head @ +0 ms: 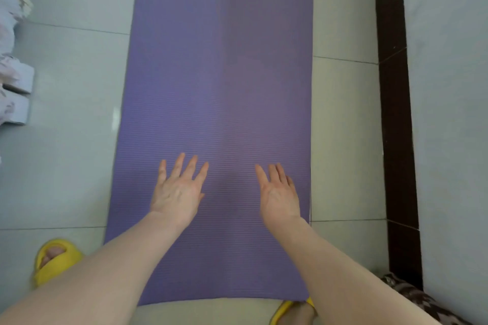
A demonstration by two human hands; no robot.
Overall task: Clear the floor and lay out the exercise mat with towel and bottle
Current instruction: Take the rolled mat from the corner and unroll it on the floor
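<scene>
The purple exercise mat (221,87) lay unrolled flat on the pale tiled floor (74,166), running from the bottom centre of the frame up past the top edge. Its ribbed surface showed no folds, and its near end stopped just above your feet at the bottom of the frame.

Your left hand (177,194) was placed palm down over the lower centre-left of the mat, with the fingers (188,166) extended and spread apart, holding nothing. Your right hand (279,195) was positioned over the lower right of the mat, close to its right edge, with the fingers (274,174) extended and held closer together, also holding nothing. Whether the palms pressed on the mat or were just above it could not be determined.

A yellow slipper (54,262) stood on the floor at lower left, beside the mat. A second yellow slipper (284,311) showed at the bottom edge. A dark strip (396,113) ran along the right. Pale floral items (13,87) sat at the left edge.
</scene>
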